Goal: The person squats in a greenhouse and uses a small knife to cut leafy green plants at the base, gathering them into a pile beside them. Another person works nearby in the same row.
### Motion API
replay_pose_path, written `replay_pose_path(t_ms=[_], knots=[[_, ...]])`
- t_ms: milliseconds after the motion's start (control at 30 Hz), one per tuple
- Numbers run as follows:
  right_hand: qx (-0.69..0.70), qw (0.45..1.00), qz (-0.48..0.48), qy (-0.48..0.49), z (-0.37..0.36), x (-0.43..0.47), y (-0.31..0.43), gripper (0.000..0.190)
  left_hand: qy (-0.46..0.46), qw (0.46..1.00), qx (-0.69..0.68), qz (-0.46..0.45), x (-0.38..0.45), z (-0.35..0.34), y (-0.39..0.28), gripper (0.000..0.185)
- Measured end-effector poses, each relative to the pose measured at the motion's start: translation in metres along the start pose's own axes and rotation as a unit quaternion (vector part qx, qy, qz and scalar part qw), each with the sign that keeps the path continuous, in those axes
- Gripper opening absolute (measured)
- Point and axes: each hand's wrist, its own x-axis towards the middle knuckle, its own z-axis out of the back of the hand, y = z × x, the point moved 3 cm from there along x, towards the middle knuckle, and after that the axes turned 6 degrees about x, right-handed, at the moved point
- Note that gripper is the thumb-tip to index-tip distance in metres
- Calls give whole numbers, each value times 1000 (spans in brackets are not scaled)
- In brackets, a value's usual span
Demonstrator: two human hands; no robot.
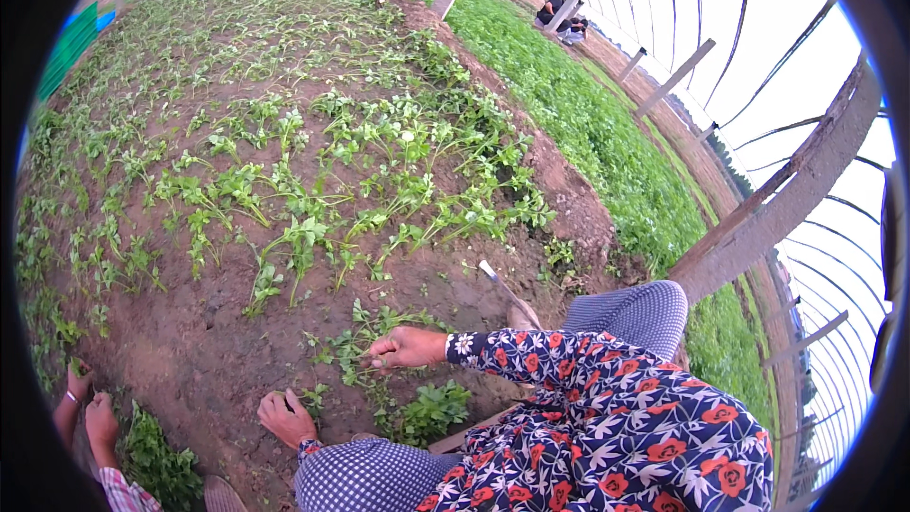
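Observation:
My right hand (398, 350), below a flowered cuff, has its fingers pinched on the stems of leafy green seedlings (355, 352) over the soil. My left hand (286, 416) is low over the bare soil by my left knee, fingers curled, with a small leafy sprig (315, 395) beside its fingertips; a dark gap shows between thumb and fingers, and whether it holds a stem I cannot tell. A bunch of leafy green plants (434, 409) lies between my knees. Planted seedlings (302, 235) lean over the soil ahead of my hands.
A co-worker's hands (102, 419) work at the lower left beside a pile of green plants (160, 462). An earth ridge (561, 185) runs along the bed's right side, with a dense green crop (604, 135) beyond it. A thick post (775, 192) slants up at my right. People crouch far off.

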Motion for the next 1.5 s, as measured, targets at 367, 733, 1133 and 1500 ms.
replay_pose_path(t_ms=[367, 733, 1133, 1500], knots=[[-122, 989, 77, -44, -6, 34, 39, 32, -6, 1000, -10, 7, 1, 2, -3, 23], [-317, 931, 179, 18, 6, 125, 124, 26, -30, 998, -42, 39, 6, 2, -12, 21], [-550, 763, 329, -88, -23, 279, 158, 15, -37, 995, -81, 43, 5, 13, 2, 19], [-622, 718, 293, -105, -55, 337, 123, 13, -20, 993, -104, 55, 10, 15, 3, 19]])
